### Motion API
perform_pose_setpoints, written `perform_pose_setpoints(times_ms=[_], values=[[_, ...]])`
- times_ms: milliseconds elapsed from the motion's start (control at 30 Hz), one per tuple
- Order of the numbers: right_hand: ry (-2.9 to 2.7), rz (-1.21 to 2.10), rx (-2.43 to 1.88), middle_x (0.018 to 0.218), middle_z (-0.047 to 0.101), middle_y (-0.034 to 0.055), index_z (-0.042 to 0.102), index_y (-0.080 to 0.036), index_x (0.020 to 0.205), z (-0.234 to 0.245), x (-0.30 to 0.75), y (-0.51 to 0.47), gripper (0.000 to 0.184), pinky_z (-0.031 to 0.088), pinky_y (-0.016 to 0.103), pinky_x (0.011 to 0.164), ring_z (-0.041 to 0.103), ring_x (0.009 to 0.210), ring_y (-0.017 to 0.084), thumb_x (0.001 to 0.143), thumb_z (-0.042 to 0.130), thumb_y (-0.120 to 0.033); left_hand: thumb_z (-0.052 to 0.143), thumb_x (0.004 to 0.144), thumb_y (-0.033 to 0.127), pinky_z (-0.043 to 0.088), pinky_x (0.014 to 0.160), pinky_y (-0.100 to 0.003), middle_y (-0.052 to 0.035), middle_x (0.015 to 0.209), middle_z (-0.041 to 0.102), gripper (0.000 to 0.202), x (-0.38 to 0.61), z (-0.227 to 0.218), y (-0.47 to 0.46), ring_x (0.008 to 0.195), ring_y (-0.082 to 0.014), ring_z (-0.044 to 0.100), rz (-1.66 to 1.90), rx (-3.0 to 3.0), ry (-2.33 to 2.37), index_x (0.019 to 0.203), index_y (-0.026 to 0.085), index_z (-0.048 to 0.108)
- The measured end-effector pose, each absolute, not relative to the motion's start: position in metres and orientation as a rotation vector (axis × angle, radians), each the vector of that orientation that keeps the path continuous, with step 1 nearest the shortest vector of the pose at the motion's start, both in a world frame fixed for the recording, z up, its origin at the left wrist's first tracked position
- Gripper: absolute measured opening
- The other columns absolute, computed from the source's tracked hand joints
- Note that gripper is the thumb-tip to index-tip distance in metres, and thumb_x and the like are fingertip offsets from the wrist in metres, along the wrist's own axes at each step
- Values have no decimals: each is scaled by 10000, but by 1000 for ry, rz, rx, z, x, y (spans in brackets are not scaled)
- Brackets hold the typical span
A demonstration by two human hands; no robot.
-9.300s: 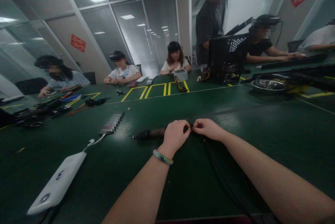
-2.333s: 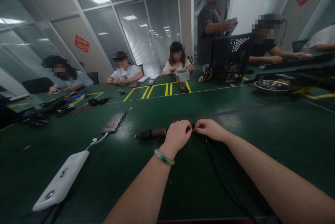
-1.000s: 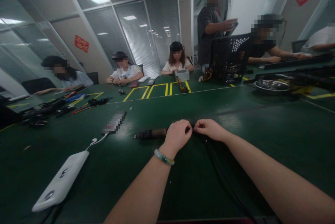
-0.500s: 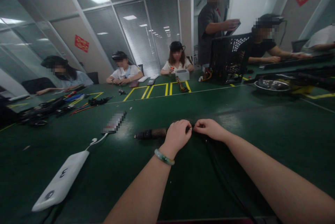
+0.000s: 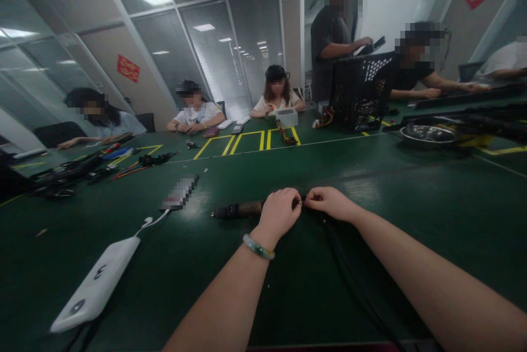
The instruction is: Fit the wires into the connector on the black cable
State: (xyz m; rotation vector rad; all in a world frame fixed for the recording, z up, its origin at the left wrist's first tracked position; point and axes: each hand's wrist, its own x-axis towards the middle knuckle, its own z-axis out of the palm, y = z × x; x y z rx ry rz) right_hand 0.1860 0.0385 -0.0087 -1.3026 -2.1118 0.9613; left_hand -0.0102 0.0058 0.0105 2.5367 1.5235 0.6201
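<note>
A dark, rod-shaped electric screwdriver [image 5: 242, 210] lies on the green table, its narrow tip pointing left. My left hand [image 5: 280, 208] is closed around its right end and hides that part. Right beside it, my right hand [image 5: 327, 202] pinches with thumb and fingertips at the tool's end. A small metallic glint shows between the two hands, but what the right fingers hold is too small to make out. Below my right hand, a black cable [image 5: 349, 269] runs down toward the near table edge.
To the left lie a white power bank [image 5: 101, 280] and a phone [image 5: 180, 193] joined by a white cable. Dark tools and wires [image 5: 82, 171] are heaped at far left. A black computer case [image 5: 360, 94] stands at the back. Several people sit or stand around the table.
Both my hands and the screwdriver stay in nearly the same place. Across the table, the standing person's hand has shifted slightly, with the dark object in it tilted differently.
</note>
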Motion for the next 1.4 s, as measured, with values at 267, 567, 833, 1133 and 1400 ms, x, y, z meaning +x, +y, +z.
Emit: perform_pose_setpoints(times_ms=[267, 567, 833, 1133, 1400], values=[[-2109, 957, -1300, 806, 681, 10, 676, -188, 833, -9, 186, 38, 232, 427, 263, 654, 609, 725, 164, 816, 588, -403, 535, 875, 271, 420, 924, -370, -18, 1049, 626, 114, -11, 7, 6, 1005, -198, 565, 649, 2549, 1493, 966, 231, 590], [-2105, 982, -1308, 822, 684, 8, 675, -195, 848, -10, 187, 39, 253, 436, 260, 647, 611, 723, 161, 816, 585, -429, 562, 859, 268, 432, 890, -364, -21, 1033, 623, 108, -11, 6, 7, 968, -201, 576, 650, 2490, 1522, 961, 232, 568], [-2099, 947, -1280, 775, 676, 7, 674, -185, 823, -14, 187, 40, 248, 430, 265, 651, 605, 709, 164, 815, 587, -417, 547, 866, 267, 427, 854, -353, -18, 976, 622, 67, -11, 3, 8, 930, -197, 572, 688, 2567, 1528, 912, 220, 560], [-2111, 951, -1302, 788, 679, 1, 673, -196, 828, -13, 187, 40, 240, 419, 262, 627, 609, 700, 161, 815, 591, -420, 525, 879, 248, 424, 863, -341, -6, 1014, 618, 91, -10, 9, 6, 953, -182, 561, 626, 2550, 1507, 951, 231, 578], [-2095, 965, -1295, 789, 681, 5, 674, -191, 829, -14, 187, 41, 222, 429, 264, 644, 612, 707, 160, 810, 598, -399, 552, 868, 284, 426, 878, -350, -14, 1027, 626, 131, -10, 7, 5, 962, -191, 569, 695, 2542, 1502, 984, 237, 591]])
